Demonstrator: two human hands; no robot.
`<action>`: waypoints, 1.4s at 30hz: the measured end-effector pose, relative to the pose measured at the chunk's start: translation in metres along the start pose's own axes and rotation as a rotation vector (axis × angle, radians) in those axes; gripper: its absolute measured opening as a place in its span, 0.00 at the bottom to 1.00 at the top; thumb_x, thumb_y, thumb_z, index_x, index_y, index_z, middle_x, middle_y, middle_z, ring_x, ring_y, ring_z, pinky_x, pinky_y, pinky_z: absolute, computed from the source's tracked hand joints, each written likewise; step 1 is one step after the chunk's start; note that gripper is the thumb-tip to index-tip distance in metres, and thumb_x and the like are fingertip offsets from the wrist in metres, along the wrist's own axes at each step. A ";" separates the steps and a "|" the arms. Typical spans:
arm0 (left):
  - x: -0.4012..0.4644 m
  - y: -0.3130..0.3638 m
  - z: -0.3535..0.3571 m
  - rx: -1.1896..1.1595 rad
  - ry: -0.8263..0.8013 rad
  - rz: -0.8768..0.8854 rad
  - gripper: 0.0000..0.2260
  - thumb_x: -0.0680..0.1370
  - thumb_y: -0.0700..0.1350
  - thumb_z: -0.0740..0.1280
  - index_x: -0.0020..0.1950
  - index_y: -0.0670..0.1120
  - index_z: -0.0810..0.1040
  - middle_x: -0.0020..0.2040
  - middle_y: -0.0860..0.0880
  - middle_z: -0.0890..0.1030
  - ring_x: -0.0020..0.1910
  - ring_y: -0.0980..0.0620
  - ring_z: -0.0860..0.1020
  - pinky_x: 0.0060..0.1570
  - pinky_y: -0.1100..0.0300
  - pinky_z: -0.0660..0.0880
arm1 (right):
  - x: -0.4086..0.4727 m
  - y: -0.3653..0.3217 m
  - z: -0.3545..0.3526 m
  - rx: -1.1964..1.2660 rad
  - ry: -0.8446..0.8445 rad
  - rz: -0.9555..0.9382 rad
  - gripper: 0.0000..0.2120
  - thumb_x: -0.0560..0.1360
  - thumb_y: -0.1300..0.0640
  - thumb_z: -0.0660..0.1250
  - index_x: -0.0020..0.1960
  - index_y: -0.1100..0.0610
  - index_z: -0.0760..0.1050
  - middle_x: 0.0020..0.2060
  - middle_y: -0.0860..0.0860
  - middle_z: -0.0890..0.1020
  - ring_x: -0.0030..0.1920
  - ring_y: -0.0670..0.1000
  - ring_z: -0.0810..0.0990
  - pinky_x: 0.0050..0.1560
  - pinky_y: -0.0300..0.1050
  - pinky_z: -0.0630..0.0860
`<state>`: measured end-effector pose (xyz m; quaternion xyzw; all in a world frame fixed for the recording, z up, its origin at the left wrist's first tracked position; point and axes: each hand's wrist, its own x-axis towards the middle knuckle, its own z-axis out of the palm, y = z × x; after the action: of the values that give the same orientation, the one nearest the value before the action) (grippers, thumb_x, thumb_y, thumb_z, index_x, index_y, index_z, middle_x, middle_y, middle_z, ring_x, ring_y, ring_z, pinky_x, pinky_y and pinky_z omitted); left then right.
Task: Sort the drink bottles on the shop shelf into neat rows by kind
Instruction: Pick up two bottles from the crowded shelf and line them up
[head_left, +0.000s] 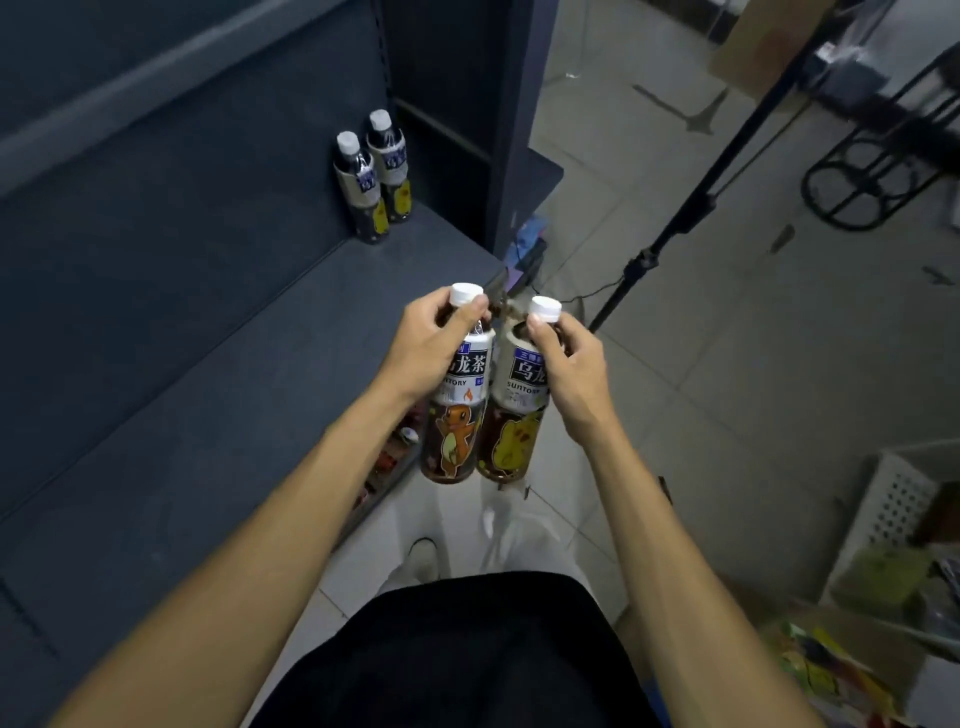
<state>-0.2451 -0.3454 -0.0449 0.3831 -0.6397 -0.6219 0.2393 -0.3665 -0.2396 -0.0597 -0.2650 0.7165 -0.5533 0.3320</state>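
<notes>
- Setting: dim shop aisle, pale tiled floor (701, 415), dark blue-grey shelf (218, 374) running along our left side from 7 o'clock up to 11 o'clock.
- Nearest, 5 o'clock: a white perforated basket (898, 499) and bright packets (831, 670), blurred; we cannot tell what they are.
- Centre: our left hand (431, 348) grips the neck of a tea bottle with an orange cartoon figure (457, 410); our right hand (566, 374) grips the neck of a tea bottle with a yellow cartoon figure (511, 415). Both hands are closed round the shoulders just under the white caps.
- The two bottles hang upright, touching side by side, out over the floor just past the shelf's front edge. Neck grips leave the bases free, which we judge suits setting them down standing.
- Beyond, 1 o'clock: a black stand pole (691, 213) crosses the floor.
- Farthest, 11 o'clock: two bottles of the same look (374, 176) stand one behind the other against the shelf's back corner, apparently starting a row.
- Judgement: the held pair likely belongs in front of that row; early in the sort.
</notes>
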 end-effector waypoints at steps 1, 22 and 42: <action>0.010 -0.001 -0.001 -0.006 0.039 -0.016 0.10 0.79 0.46 0.66 0.47 0.39 0.80 0.41 0.49 0.83 0.39 0.56 0.80 0.42 0.58 0.78 | 0.017 -0.003 0.001 0.019 -0.028 -0.011 0.11 0.80 0.54 0.63 0.50 0.61 0.78 0.45 0.57 0.83 0.45 0.51 0.82 0.48 0.52 0.79; 0.160 -0.033 -0.040 0.055 0.608 -0.093 0.13 0.73 0.56 0.66 0.51 0.49 0.78 0.50 0.48 0.69 0.47 0.58 0.74 0.50 0.72 0.68 | 0.242 -0.014 0.055 -0.210 -0.436 -0.176 0.09 0.76 0.52 0.68 0.53 0.57 0.79 0.44 0.48 0.83 0.44 0.46 0.79 0.48 0.46 0.76; 0.268 -0.075 -0.070 0.350 0.758 -0.191 0.14 0.68 0.45 0.75 0.54 0.47 0.82 0.51 0.49 0.78 0.52 0.46 0.77 0.51 0.51 0.75 | 0.361 -0.012 0.136 -0.726 -0.457 -0.256 0.13 0.71 0.55 0.71 0.55 0.56 0.80 0.48 0.54 0.84 0.49 0.55 0.81 0.51 0.50 0.78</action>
<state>-0.3343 -0.5943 -0.1562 0.6769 -0.5640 -0.3388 0.3302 -0.4920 -0.5961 -0.1362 -0.5664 0.7340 -0.2298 0.2959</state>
